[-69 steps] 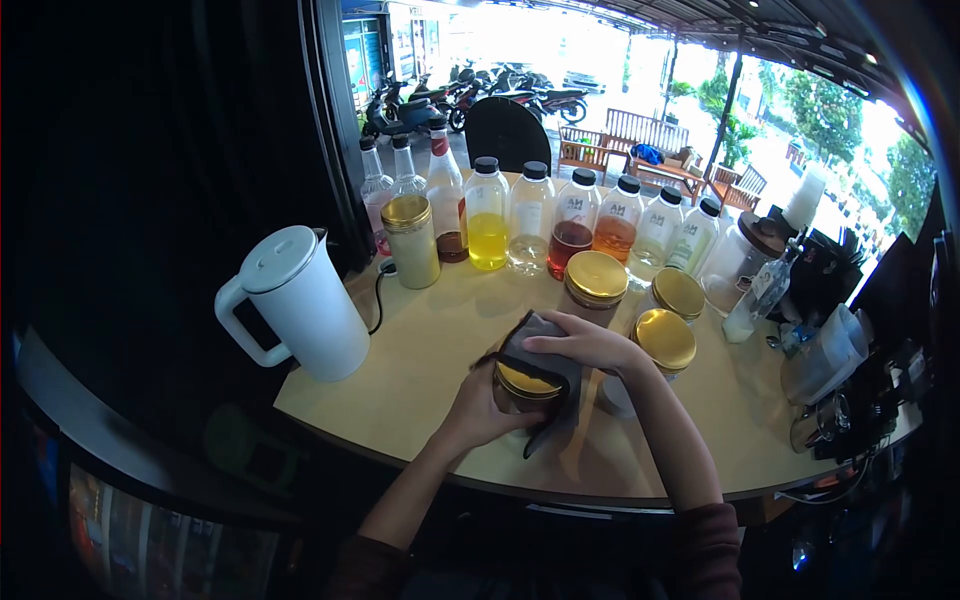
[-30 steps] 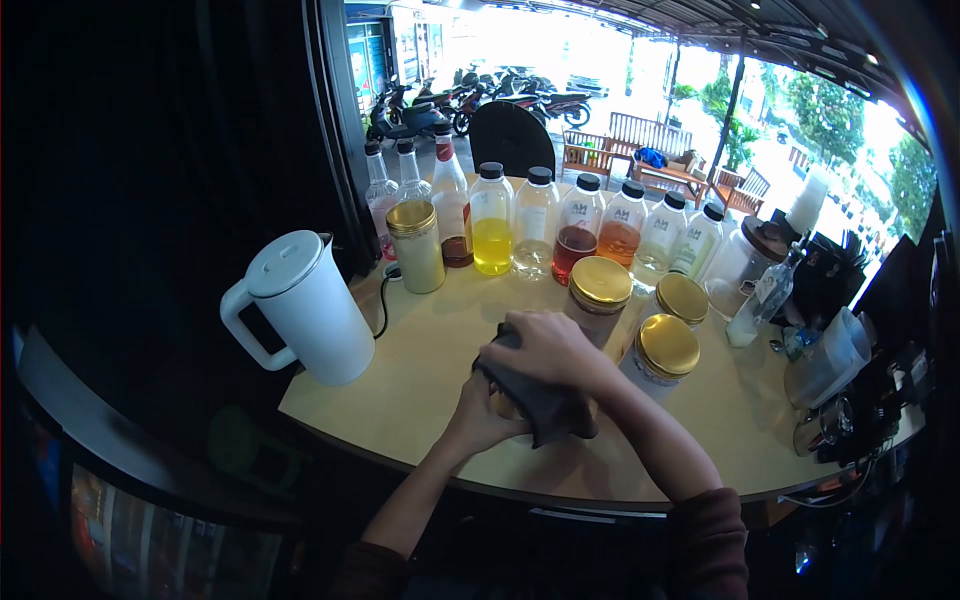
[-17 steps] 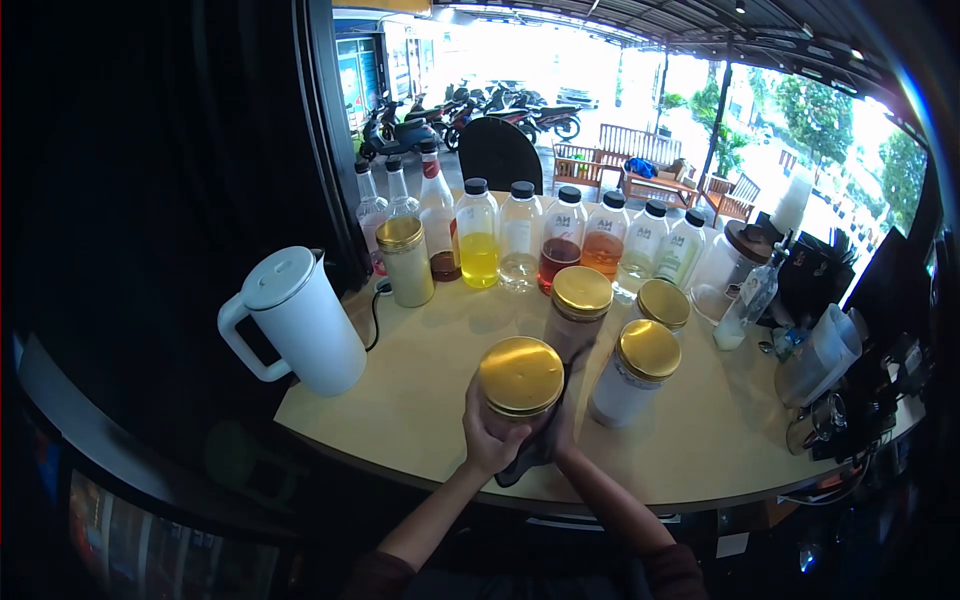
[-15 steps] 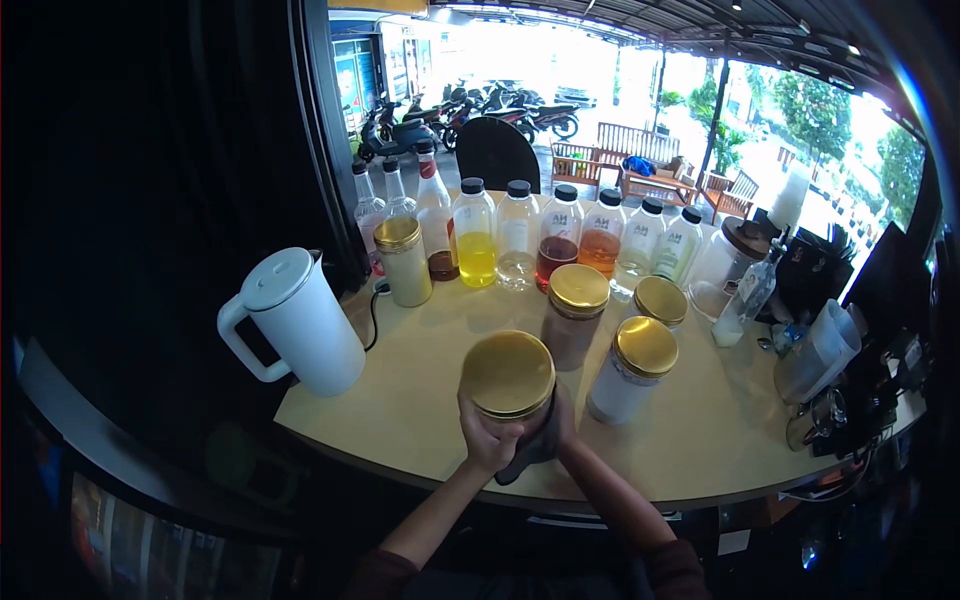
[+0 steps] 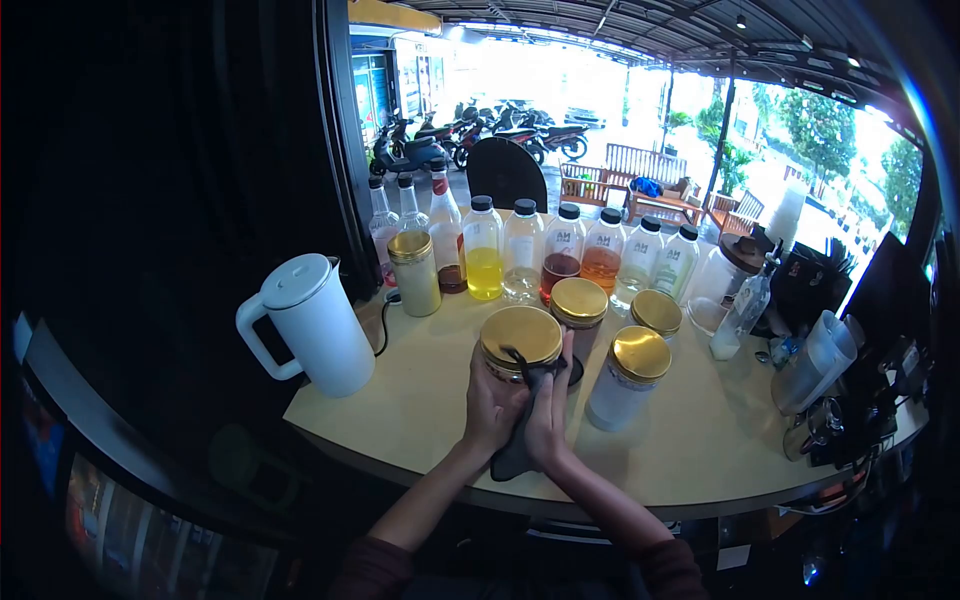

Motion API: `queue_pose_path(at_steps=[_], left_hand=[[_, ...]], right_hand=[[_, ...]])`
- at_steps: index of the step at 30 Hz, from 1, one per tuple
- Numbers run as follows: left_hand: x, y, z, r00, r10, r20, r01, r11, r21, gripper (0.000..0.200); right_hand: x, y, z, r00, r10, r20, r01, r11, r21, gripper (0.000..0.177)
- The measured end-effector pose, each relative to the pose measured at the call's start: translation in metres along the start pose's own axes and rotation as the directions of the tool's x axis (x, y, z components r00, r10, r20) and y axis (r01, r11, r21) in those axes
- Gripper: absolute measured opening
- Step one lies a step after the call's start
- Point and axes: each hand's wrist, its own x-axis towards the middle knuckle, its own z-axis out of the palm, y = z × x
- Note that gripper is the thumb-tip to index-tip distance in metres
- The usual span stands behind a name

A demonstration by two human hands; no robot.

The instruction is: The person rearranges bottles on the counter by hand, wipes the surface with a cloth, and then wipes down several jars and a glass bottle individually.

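A jar with a gold lid [image 5: 520, 334] is held over the near part of the table, its body mostly hidden by my hands. My left hand [image 5: 494, 412] wraps round its left side. My right hand [image 5: 546, 424] presses a dark cloth [image 5: 514, 462] to the jar's near right side, a fold of it reaching up over the lid's edge. Just behind stands another gold-lidded jar [image 5: 579, 298] with brownish contents. To the right are a jar of white contents [image 5: 627, 392] and a further gold-lidded jar [image 5: 656, 313].
A white pitcher [image 5: 320, 335] stands at the left, near a pale yellow jar [image 5: 415, 280]. Several black-capped bottles, one with yellow liquid [image 5: 484, 268], line the table's [image 5: 420, 400] back edge. A pump bottle [image 5: 738, 318] and a clear plastic jug [image 5: 815, 365] are at the right.
The held jar has moved away from me, toward the jar behind it. My right hand has come round to the near side with the cloth, which now shows more. The view has shifted slightly.
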Motion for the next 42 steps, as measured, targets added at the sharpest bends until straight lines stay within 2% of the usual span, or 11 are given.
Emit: queue_pose_path(at_steps=[5, 9, 12, 14, 15, 17, 24, 28, 31, 32, 42], left_hand=[[0.004, 0.007, -0.028, 0.995, 0.007, 0.102, -0.012, 0.999, 0.048, 0.096], [0.004, 0.022, -0.045, 0.949, -0.096, 0.3, 0.004, 0.956, 0.295, 0.092], [-0.007, 0.024, -0.044, 0.969, -0.009, 0.248, -0.014, 0.996, 0.09, 0.096], [-0.009, 0.029, -0.027, 0.995, 0.002, 0.099, 0.013, 0.989, -0.146, 0.096], [-0.009, 0.033, -0.023, 0.998, -0.036, -0.048, 0.015, 0.928, -0.374, 0.097], [0.002, 0.041, -0.035, 1.0, -0.01, -0.014, 0.005, 0.956, -0.294, 0.098], [-0.006, 0.001, -0.028, 0.982, -0.053, -0.18, -0.068, 0.796, -0.602, 0.088], [0.027, 0.01, -0.028, 0.967, 0.023, -0.255, -0.016, 0.999, 0.03, 0.078], [0.035, 0.03, -0.031, 0.846, -0.479, -0.234, 0.423, 0.87, -0.253, 0.071], [0.032, -0.006, -0.03, 0.922, -0.311, -0.23, 0.152, 0.839, -0.523, 0.068], [0.007, 0.007, -0.03, 0.946, -0.264, 0.187, 0.316, 0.882, -0.349, 0.084]], right_hand=[[0.041, -0.067, -0.013, 0.927, -0.271, 0.26, 0.357, 0.853, -0.382, 0.06], [0.071, -0.08, -0.026, 0.851, 0.127, 0.51, 0.184, 0.838, -0.515, 0.046], [0.09, -0.065, -0.035, 0.692, 0.246, 0.679, -0.268, 0.961, -0.075, 0.046], [0.078, -0.052, -0.029, 0.621, 0.225, 0.75, -0.709, 0.569, 0.417, 0.05], [0.059, -0.062, -0.013, 0.695, 0.638, 0.331, -0.713, 0.672, 0.201, 0.049], [0.03, 0.033, -0.01, 0.882, 0.31, 0.354, -0.417, 0.863, 0.284, 0.044], [0.008, -0.015, -0.013, 0.706, 0.535, 0.463, -0.699, 0.424, 0.576, 0.039], [0.007, -0.021, -0.012, 0.761, 0.583, 0.284, -0.585, 0.428, 0.689, 0.036], [0.008, -0.027, -0.005, 0.888, 0.451, 0.09, -0.423, 0.723, 0.546, 0.038], [0.006, -0.019, -0.004, 0.99, 0.14, 0.009, -0.139, 0.966, 0.217, 0.042], [0.05, -0.052, -0.007, 0.915, -0.318, 0.248, 0.381, 0.881, -0.28, 0.063]])
